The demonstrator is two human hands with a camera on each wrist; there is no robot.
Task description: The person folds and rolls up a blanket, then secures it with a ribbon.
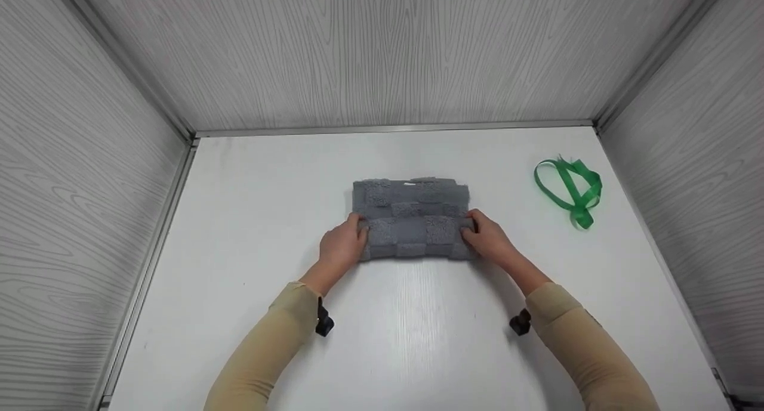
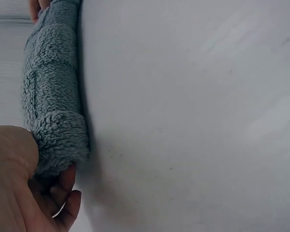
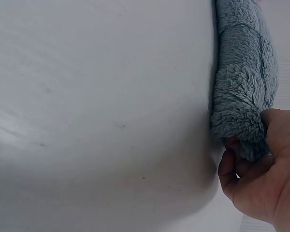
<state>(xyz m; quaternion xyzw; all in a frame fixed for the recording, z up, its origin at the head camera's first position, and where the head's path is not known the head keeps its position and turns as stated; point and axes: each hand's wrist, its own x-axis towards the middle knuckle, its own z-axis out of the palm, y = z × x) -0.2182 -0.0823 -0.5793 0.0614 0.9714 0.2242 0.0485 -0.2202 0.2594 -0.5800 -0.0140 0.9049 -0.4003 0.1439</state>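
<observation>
On the table (image 1: 418,327): towel (image 1: 412,233) between left hand (image 1: 343,242) and right hand (image 1: 490,239), left of ribbon (image 1: 579,210), before back panel (image 1: 388,53).

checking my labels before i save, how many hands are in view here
2. In the head view, the left hand grips the left end of the folded gray cloth, and the right hand grips its right end. No other hand shows.

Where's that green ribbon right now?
In the head view, the green ribbon lies near the white table's far right corner, to the right of the gray cloth and the right hand.
</observation>
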